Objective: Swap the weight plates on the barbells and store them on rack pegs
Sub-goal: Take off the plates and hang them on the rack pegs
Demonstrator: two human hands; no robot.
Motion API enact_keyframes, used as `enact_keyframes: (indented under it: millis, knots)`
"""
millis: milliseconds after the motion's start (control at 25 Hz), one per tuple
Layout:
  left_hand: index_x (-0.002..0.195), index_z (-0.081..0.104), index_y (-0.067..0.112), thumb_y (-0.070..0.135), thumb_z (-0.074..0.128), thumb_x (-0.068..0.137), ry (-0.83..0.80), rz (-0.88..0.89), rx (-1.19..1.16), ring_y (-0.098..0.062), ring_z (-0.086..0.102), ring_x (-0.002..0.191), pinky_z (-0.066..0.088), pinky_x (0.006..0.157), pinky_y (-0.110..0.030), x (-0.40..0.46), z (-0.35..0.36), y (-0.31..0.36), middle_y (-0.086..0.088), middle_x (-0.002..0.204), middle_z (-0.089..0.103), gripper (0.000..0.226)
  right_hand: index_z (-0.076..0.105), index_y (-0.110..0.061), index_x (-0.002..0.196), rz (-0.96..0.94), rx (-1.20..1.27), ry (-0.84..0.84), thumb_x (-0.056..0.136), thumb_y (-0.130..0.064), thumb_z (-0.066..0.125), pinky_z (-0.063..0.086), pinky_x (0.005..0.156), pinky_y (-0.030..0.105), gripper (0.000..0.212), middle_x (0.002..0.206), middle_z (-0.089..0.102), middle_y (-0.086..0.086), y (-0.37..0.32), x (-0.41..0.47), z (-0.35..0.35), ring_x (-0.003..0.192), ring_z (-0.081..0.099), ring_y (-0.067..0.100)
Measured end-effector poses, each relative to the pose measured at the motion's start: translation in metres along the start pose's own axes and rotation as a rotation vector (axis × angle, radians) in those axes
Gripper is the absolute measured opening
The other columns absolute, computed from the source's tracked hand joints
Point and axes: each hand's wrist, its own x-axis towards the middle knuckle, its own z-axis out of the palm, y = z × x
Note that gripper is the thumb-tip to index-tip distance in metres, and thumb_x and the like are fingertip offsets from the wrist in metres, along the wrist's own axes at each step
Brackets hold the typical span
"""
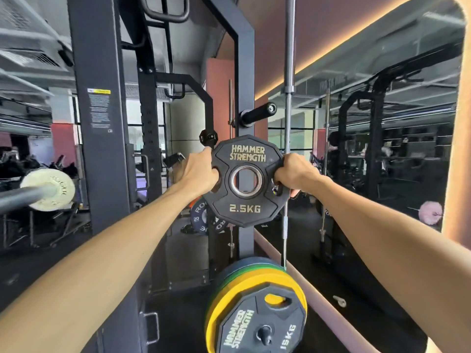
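Observation:
I hold a black 2.5 kg plate [245,208] marked Hammer Strength upright in front of the rack's upright post [246,72]. My left hand [198,171] grips its left handle slot and my right hand [295,171] grips its right edge. A bare black rack peg [258,113] juts out above the plate, apart from it. Through the plate's steel-ringed hole I see the post. Lower on the post, a peg carries a black 15 kg plate [260,324] in front of yellow [221,309] and green plates. At far left a barbell sleeve [23,197] carries a small white plate [52,189].
A bare barbell [289,72] stands upright just right of the post. A mirror wall [382,149] fills the right side. Blue plates [200,217] lean behind the held plate. Another rack upright [99,123] stands at left, with dark floor between.

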Motion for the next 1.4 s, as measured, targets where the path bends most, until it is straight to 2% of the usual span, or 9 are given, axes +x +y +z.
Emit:
enact_keyframes:
  millis: [120,240,400,520,720,920,1040,1120,1400]
  knots:
    - [0.098,0.044,0.011,0.012,0.049,0.086,0.003,0.019,-0.005,-0.032,0.056,0.068,0.039,0.052,-0.03,0.027,0.033,0.014,-0.009,0.073,0.055,0.013,0.064,-0.012,0.062,0.007,0.039,-0.027,0.073,-0.009,0.051,0.061,0.059,0.046,0.017,0.069,0.071,0.012,0.03,0.032,0.001,0.054,0.07,0.032]
    - [0.108,0.048,0.009,0.011,0.05,0.087,0.008,0.032,-0.008,-0.029,0.053,0.065,0.035,0.049,-0.028,0.05,0.058,0.029,-0.009,0.072,0.053,0.022,0.064,-0.012,0.06,-0.006,0.051,-0.033,0.072,-0.008,0.052,0.061,0.057,0.046,0.017,0.07,0.071,0.014,0.054,0.059,0.0,0.055,0.07,0.032]
    - [0.095,0.044,0.01,0.011,0.051,0.085,-0.001,0.018,0.007,-0.035,0.058,0.072,0.051,0.061,-0.038,0.078,0.084,0.047,-0.016,0.082,0.059,0.011,0.065,-0.01,0.058,-0.042,0.079,-0.049,0.069,-0.01,0.054,0.061,0.057,0.046,0.015,0.071,0.071,0.015,0.085,0.101,0.003,0.059,0.07,0.034]
    - [0.095,0.047,0.009,0.013,0.051,0.085,0.014,-0.004,0.056,-0.038,0.056,0.078,0.049,0.067,-0.04,0.093,0.095,0.06,-0.015,0.084,0.057,0.011,0.066,-0.008,0.052,-0.096,0.068,-0.075,0.067,-0.013,0.058,0.06,0.057,0.037,0.018,0.064,0.07,0.012,0.103,0.129,0.004,0.06,0.069,0.033]
    - [0.1,0.05,0.01,0.012,0.052,0.085,0.071,-0.061,0.076,-0.034,0.055,0.076,0.046,0.065,-0.037,0.123,0.095,0.091,-0.009,0.08,0.057,0.015,0.07,-0.008,0.063,-0.205,0.08,-0.054,0.068,-0.015,0.06,0.051,0.053,0.029,0.014,0.056,0.062,0.003,0.12,0.179,-0.016,0.062,0.067,0.03]
    - [0.105,0.054,0.014,0.016,0.051,0.077,0.164,-0.097,0.078,-0.04,0.059,0.087,0.053,0.077,-0.043,0.163,0.07,0.111,-0.016,0.093,0.062,0.027,0.061,-0.01,0.052,-0.282,0.126,0.018,0.073,-0.013,0.061,0.047,0.048,0.026,0.021,0.052,0.058,0.003,0.111,0.213,-0.057,0.056,0.065,0.032]
    - [0.086,0.048,0.017,0.016,0.052,0.08,0.206,-0.088,0.088,-0.038,0.056,0.086,0.047,0.07,-0.036,0.188,0.049,0.12,-0.014,0.09,0.057,0.008,0.061,-0.011,0.049,-0.323,0.14,0.088,0.07,-0.011,0.065,0.053,0.053,0.032,0.022,0.055,0.059,0.005,0.097,0.233,-0.078,0.058,0.064,0.031]
    - [0.078,0.042,0.019,0.015,0.052,0.081,0.24,-0.08,0.103,-0.035,0.051,0.082,0.042,0.067,-0.034,0.205,0.038,0.124,-0.011,0.087,0.052,0.011,0.063,-0.011,0.048,-0.354,0.173,0.093,0.07,-0.007,0.063,0.05,0.044,0.029,0.022,0.053,0.06,0.007,0.088,0.247,-0.089,0.048,0.059,0.028]
    - [0.088,0.046,0.016,0.016,0.052,0.085,0.279,-0.087,0.121,-0.033,0.048,0.083,0.04,0.068,-0.034,0.253,0.033,0.118,-0.011,0.094,0.055,0.006,0.069,-0.003,0.057,-0.394,0.186,0.086,0.067,-0.004,0.061,0.045,0.037,0.027,0.013,0.061,0.066,0.021,0.068,0.302,-0.093,0.044,0.057,0.032]
